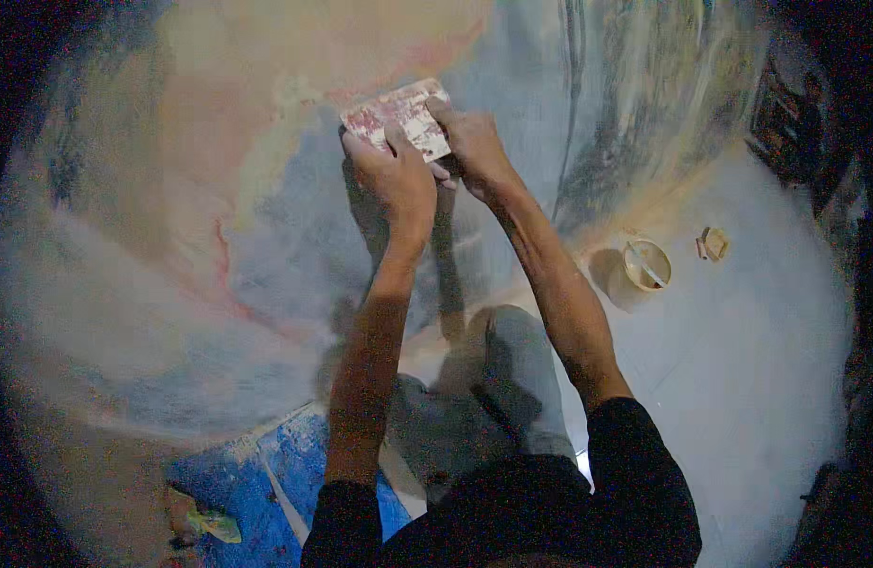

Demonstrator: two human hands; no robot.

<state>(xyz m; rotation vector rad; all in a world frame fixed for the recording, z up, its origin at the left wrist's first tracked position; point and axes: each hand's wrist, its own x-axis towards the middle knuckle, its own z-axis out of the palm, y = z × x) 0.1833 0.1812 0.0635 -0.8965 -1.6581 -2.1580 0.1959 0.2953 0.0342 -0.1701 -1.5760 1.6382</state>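
Both my hands grip a small flat rectangular piece (414, 115), whitish with worn reddish-brown patches, in front of a painted surface. My left hand (389, 175) is closed on its left lower side, the thumb lying on its face. My right hand (472, 142) pinches the right edge, thumb near the upper right corner. Some fingers of each hand are hidden behind the piece. Whether it is sandpaper, a scraper or a card, I cannot tell.
A round pale tub (647, 264) with a light-coloured stick-like tool in it stands to the right. Beside it lies a small yellowish object (714, 243). Blue material with pale strips (256, 492) is at the lower left. Painted colours (238, 95) spread around my hands.
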